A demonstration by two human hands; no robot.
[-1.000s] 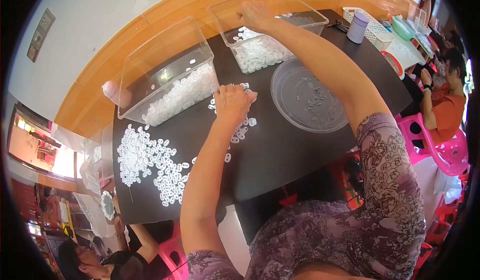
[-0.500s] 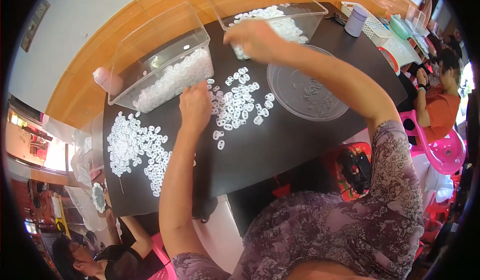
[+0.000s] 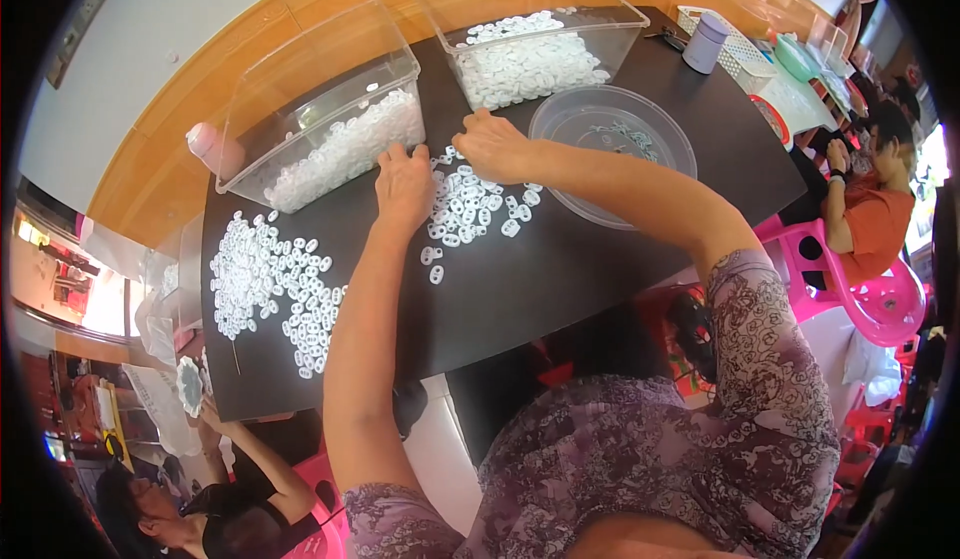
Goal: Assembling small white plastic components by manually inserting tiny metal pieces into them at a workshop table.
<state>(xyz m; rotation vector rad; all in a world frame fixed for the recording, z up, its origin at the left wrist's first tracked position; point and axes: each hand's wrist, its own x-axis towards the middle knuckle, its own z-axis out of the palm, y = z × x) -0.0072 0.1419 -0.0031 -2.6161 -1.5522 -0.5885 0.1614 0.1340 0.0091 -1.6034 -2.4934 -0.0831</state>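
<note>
A loose pile of small white oval plastic pieces with two holes [image 3: 465,209] lies on the dark table between my hands and toward me. At its far left edge is my left hand [image 3: 403,187], beside the corner of a clear bin [image 3: 330,124] filled with white pieces. Its fingers bend downward; what they pinch, if anything, is hidden. My right hand [image 3: 493,147] curls over the pile's far edge, fingertips turned toward the left hand. Anything in that grip is too small to make out. Below my right forearm is a round clear tray [image 3: 575,124] holding small grey pieces [image 3: 628,139].
A second clear bin of white pieces [image 3: 530,67] stands at the back. Another white pile [image 3: 250,269] covers the table's left side. A lilac bottle [image 3: 706,43] and a white basket [image 3: 740,54] stand at far right. People sit at left [image 3: 230,509] and right [image 3: 870,209].
My right hand has come down from in front of the back bin to the pile, close to the left hand. My left hand has shifted slightly right, its fingers now bent over the pile's edge.
</note>
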